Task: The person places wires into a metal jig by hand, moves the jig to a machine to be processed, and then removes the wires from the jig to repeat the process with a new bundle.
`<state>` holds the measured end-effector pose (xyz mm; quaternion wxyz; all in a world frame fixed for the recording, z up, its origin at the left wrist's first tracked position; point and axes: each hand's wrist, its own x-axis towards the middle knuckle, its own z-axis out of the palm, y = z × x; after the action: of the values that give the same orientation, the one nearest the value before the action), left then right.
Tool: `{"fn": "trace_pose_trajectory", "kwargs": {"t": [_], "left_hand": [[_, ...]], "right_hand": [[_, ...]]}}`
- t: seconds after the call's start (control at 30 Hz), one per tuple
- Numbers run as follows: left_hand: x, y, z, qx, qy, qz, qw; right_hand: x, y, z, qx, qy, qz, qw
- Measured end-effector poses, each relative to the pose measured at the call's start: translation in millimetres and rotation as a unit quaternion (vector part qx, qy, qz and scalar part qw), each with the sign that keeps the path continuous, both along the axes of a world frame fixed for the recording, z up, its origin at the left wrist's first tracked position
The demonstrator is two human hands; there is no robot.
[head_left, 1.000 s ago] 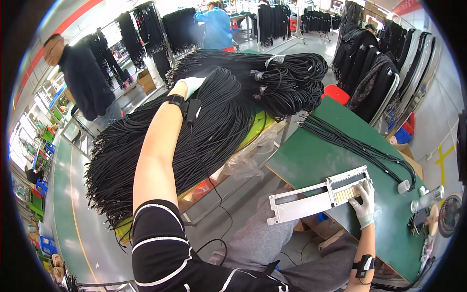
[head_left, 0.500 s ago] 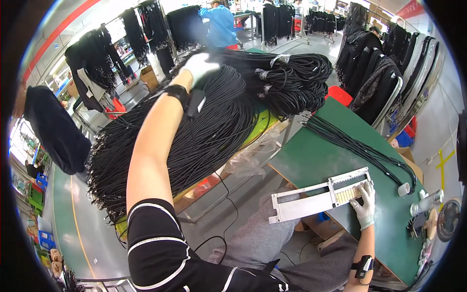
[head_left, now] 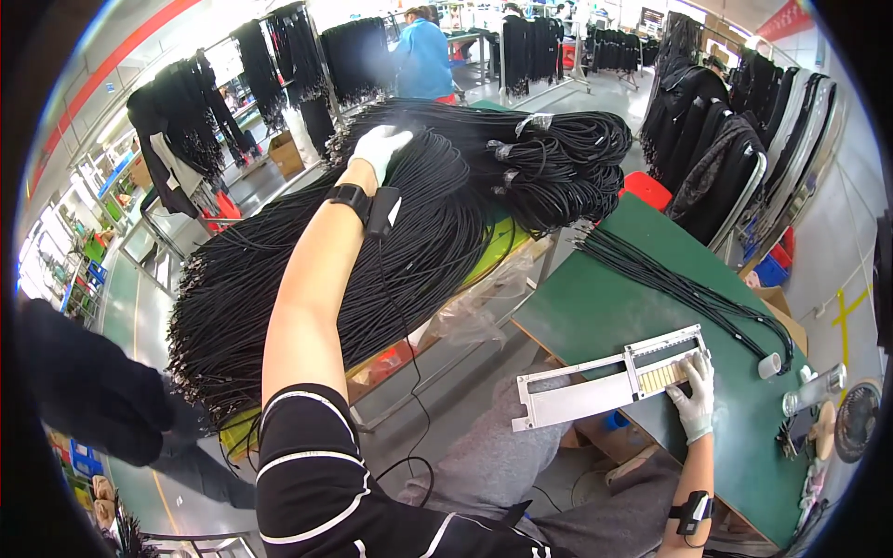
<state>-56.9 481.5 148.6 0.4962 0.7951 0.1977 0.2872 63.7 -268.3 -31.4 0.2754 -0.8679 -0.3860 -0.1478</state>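
**Gloved hands at a cable pile and a slotted metal fixture**

The left hand (head_left: 379, 146), in a white glove, is extended far forward and laid on top of a large pile of black cables (head_left: 307, 270). Its fingers are curled down into the strands; whether any strands are actually gripped cannot be told from this view. A black wrist strap (head_left: 365, 205) with a small device is worn just behind the glove, and a thin black wire is seen hanging from it toward the body.

The cable pile is spread across a long bench to the left of the green table (head_left: 595, 316). At the far end of the pile, bundled coils of black cable (head_left: 558, 158) are stacked, touching the loose strands.

The right hand (head_left: 693, 395), also in a white glove, is placed on the right end of a flat grey metal fixture (head_left: 609, 377), with the fingers spread narrowly over its slotted comb section. The fixture lies at the near edge of the green table, its left end projecting beyond the table edge. A smaller bunch of black cables (head_left: 688, 293) is laid diagonally across the table, well apart from the fixture. A person in a blue top (head_left: 423, 58) is seen at the far end of the room, beside racks of hanging cables.
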Motion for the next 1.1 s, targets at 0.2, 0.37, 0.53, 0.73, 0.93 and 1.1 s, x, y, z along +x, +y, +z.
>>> {"fn": "trace_pose_trajectory", "kwargs": {"t": [0.2,0.37,0.53,0.73,0.93,1.1], "left_hand": [[-12,-11,-10,-0.198,-0.184,-0.07,0.96],[-18,-26,-4,-0.206,-0.236,-0.075,0.947],[-21,-22,-6,-0.119,-0.222,-0.04,0.967],[-21,-13,-15,0.07,-0.201,0.051,0.976],[-17,-18,-14,-0.062,-0.213,0.007,0.975],[-23,-20,-9,-0.129,-0.217,-0.012,0.967]], "right_hand": [[-1,-5,1,0.01,0.023,-0.012,1.0],[1,-5,-2,0.019,0.018,-0.008,1.0],[2,-5,-3,0.009,0.004,-0.009,1.0],[2,-5,-3,0.02,0.024,-0.005,0.999],[0,-7,-1,0.022,0.027,-0.01,0.999],[0,-4,-1,0.02,0.028,-0.008,0.999]]}}
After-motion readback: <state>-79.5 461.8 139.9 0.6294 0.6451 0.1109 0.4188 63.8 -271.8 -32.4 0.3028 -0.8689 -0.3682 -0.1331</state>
